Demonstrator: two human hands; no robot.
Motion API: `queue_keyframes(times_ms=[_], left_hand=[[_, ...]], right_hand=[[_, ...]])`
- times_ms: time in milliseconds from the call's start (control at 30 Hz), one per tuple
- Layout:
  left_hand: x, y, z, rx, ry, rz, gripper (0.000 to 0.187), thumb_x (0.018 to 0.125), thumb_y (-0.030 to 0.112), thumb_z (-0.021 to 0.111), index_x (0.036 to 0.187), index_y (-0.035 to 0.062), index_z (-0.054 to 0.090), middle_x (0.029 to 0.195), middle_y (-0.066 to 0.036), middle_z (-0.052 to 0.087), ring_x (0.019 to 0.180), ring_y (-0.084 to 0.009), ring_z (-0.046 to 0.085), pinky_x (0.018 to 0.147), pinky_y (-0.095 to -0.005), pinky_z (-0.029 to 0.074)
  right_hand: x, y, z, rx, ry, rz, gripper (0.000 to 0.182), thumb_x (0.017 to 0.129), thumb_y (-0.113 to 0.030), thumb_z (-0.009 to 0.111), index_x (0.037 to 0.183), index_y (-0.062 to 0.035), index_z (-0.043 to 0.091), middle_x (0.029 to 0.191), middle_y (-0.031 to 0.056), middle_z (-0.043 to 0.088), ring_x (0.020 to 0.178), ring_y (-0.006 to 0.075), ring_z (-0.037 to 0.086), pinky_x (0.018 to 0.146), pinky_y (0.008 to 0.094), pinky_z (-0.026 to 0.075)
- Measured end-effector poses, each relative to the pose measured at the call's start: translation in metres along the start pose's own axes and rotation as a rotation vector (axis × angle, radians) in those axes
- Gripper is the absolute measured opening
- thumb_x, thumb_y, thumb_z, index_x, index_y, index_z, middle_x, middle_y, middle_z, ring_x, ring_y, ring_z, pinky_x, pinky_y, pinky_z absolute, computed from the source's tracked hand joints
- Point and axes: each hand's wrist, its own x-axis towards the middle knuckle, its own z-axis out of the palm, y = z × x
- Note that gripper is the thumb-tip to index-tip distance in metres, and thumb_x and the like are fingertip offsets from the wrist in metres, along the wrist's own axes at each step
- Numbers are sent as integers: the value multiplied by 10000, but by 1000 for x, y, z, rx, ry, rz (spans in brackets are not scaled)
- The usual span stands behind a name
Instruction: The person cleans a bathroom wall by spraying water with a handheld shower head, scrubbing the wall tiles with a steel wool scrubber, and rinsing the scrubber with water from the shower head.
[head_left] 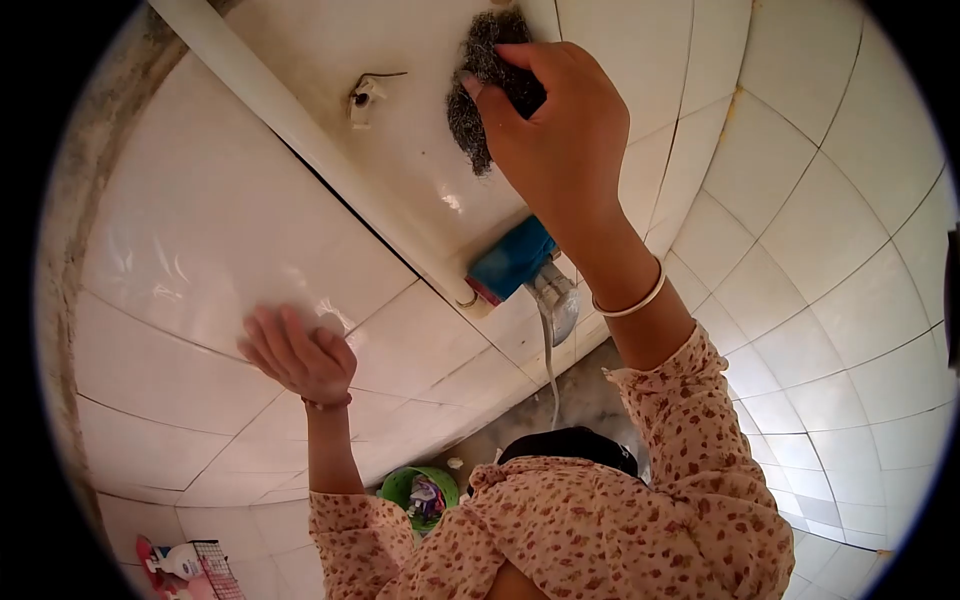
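Observation:
My right hand (565,130) grips a dark grey steel wool scourer (480,75) between thumb and fingers. The scourer is against the white, shiny surface (410,190) at the top of the head view. My left hand (300,350) is held flat against the white wall tiles (200,270), its fingers stretched out and slightly blurred, holding nothing. Between the two hands runs a long pale ledge (300,140). Left of the scourer, a small white fitting (365,100) with a bit of wire sticks out of the surface.
Below my right hand are a blue packet (512,260) and a silvery shower head (555,300) with a pale hose. A green basket (400,485) with mixed items stands low down. A wire rack (215,565) with bottles is at lower left. Tiled wall (800,240) rises on the right.

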Motion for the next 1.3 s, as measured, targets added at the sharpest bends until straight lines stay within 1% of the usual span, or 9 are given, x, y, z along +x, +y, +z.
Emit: queue_keyframes(times_ms=[233, 333, 467, 567, 667, 767, 1000, 1200, 1300], left_hand=[[-1, 3, 1, 29, 0, -32, 452, 1023, 233, 395, 1357, -52, 506, 1459, -244, 458, 1393, -422, 397, 1166, -581, 238], [-1, 2, -1, 38, -5, -26, 455, 1032, 254, 392, 1354, -45, 511, 1443, -242, 476, 1375, -427, 420, 1154, -594, 256], [-4, 1, 1, 28, -11, -32, 457, 1032, 255, 387, 1358, -42, 509, 1451, -240, 468, 1381, -421, 415, 1160, -585, 251], [-1, 2, 0, 18, -4, -29, 460, 1032, 257, 384, 1361, -42, 506, 1459, -239, 460, 1392, -419, 401, 1169, -577, 240], [-3, 2, 1, 29, -6, -31, 465, 1032, 259, 385, 1365, -45, 498, 1463, -242, 455, 1402, -421, 386, 1175, -575, 229], [-2, 1, 1, 3, -13, -11, 467, 1007, 202, 394, 1373, -75, 479, 1502, -260, 405, 1443, -407, 330, 1200, -555, 183], [-1, 2, 0, 11, -16, 7, 475, 997, 199, 399, 1376, -78, 473, 1500, -268, 405, 1441, -414, 330, 1200, -559, 180], [-2, 3, -1, 12, -29, -10, 468, 999, 196, 395, 1365, -82, 480, 1495, -277, 406, 1437, -423, 333, 1196, -566, 189], [-4, 2, 3, 20, -4, -4, 463, 1000, 191, 392, 1358, -89, 481, 1492, -279, 408, 1438, -424, 331, 1194, -566, 193]], right_hand=[[-79, 32, -10, -79, -111, 153, 196, 779, -102, 730, 953, -13, 709, 892, 130, 687, 675, 282, 662, 588, 345, 530], [-57, 24, -8, -123, -99, 132, 182, 780, -98, 727, 940, -11, 716, 891, 131, 687, 680, 284, 662, 586, 348, 530], [6, 0, 0, -113, -15, -72, 181, 776, -86, 719, 934, 1, 711, 863, 127, 675, 651, 283, 645, 578, 343, 524], [2, 0, 5, -43, 64, -71, 182, 775, -73, 711, 942, -1, 708, 854, 125, 670, 658, 277, 646, 575, 342, 522], [-42, 20, 0, -40, 2, 82, 182, 776, -58, 702, 949, 0, 705, 867, 123, 670, 665, 271, 650, 576, 345, 524], [-71, 35, -5, -56, -56, 59, 179, 775, -48, 700, 946, 6, 702, 882, 119, 671, 652, 266, 648, 575, 343, 524], [19, 1, 11, 24, 98, -108, 163, 791, -79, 689, 928, 7, 707, 846, 114, 645, 629, 275, 619, 558, 346, 496], [-54, 25, -2, 8, -64, 39, 190, 771, -28, 689, 960, -6, 694, 872, 100, 643, 647, 267, 631, 561, 337, 511], [-74, 34, -3, 11, -110, 20, 164, 768, -14, 721, 930, 8, 706, 862, 122, 659, 665, 256, 637, 584, 291, 516]])
